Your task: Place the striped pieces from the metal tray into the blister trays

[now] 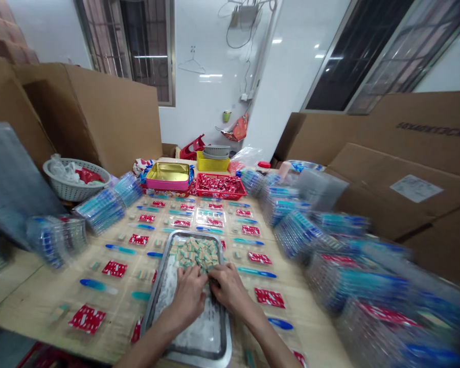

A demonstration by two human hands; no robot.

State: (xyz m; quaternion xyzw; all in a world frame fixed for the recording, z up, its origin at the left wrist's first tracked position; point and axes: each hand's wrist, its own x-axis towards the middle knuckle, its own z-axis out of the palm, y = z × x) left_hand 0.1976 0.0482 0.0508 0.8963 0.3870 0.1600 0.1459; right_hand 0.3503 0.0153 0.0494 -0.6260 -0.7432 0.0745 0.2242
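A metal tray [230,337] lies lengthwise in front of me, with a heap of small pale green and tan blocks [195,251] at its far end. My left hand [190,292] reaches over the tray to the near edge of the heap, its fingers curled down. Close beside it, my right hand [227,286] is bent at the heap's right side, fingers drawn together. Both hands hide what their fingertips hold, if anything. Around the tray lie clear plastic trays with red dotted packets [269,297], blue pen-like sticks [256,272] and small blocks.
Stacks of filled clear trays [364,286] crowd the right side; more stacks [99,209] stand at left. At the back are a red basket [220,193] of red packets and a pink-sided tin [167,183]. A grey basket [76,190] sits at left, near cardboard boxes [111,112].
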